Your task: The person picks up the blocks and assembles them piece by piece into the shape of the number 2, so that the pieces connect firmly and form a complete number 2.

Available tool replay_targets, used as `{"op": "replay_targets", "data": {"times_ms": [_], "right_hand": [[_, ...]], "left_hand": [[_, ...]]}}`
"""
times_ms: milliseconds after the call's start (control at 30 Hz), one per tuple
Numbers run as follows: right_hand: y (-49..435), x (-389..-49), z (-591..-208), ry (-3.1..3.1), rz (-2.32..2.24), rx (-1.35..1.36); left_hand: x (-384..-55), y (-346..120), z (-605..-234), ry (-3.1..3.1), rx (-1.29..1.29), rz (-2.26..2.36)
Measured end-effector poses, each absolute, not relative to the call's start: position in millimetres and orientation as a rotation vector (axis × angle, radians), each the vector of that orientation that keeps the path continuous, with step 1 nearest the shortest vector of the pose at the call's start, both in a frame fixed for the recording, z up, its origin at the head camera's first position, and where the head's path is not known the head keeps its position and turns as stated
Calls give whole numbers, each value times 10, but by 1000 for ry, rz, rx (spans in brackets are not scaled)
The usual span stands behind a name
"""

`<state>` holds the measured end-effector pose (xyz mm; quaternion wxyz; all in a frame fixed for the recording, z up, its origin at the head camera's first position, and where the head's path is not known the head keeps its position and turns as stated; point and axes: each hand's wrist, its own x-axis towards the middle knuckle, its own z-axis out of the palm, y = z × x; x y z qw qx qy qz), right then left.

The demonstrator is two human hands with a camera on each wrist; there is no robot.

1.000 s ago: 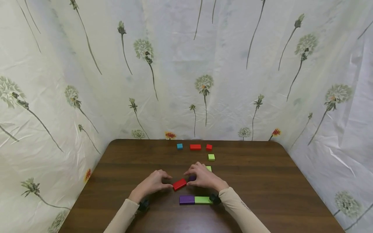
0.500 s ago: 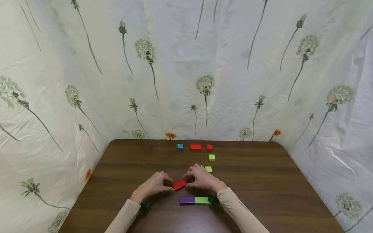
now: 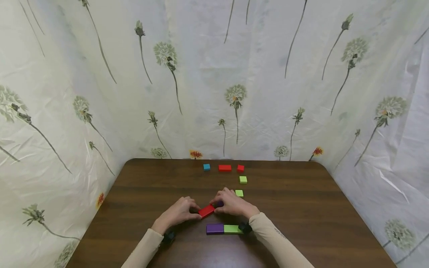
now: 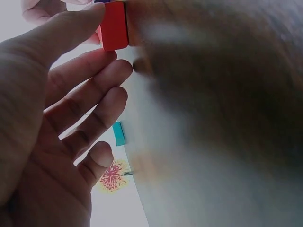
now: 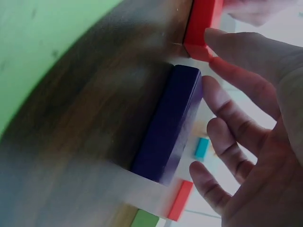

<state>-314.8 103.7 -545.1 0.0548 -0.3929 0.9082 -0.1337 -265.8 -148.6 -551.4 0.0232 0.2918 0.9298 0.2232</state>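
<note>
On the wooden table, a red block (image 3: 206,211) lies slanted between the two hands. My left hand (image 3: 177,213) pinches its left end; in the left wrist view the thumb overlaps the red block's (image 4: 114,27) face and the index fingertip meets its end. My right hand (image 3: 234,204) has thumb and index finger at the opposite end of the red block (image 5: 203,28), other fingers loosely spread. A dark purple block (image 5: 168,125) lies beside the right fingertips, mostly covered by that hand in the head view.
Nearer the person, a purple block (image 3: 215,229) and a lime green block (image 3: 232,229) lie end to end, partly under the right wrist camera. Farther back are lime blocks (image 3: 242,180), red blocks (image 3: 225,168) and a blue block (image 3: 206,167). Flowered curtain (image 3: 201,93) surrounds the table (image 3: 301,216).
My left hand has shifted slightly right, its fingers closing in on the red block's end. My right hand has edged slightly left. The red block stays nearly in place.
</note>
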Motion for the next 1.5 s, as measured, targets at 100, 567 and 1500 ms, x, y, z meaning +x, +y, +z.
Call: {"op": "replay_targets", "data": {"times_ms": [100, 567, 1500], "right_hand": [[1023, -3159, -5424, 2751, -380, -1183], [968, -3235, -5347, 2759, -208, -1283], [1046, -3254, -5295, 2706, -230, -1264]], "left_hand": [[-2663, -1491, -5511, 2882, 911, 690], [-2686, -1490, -5551, 2886, 934, 704], [-2724, -1414, -5579, 2822, 1091, 764]]}}
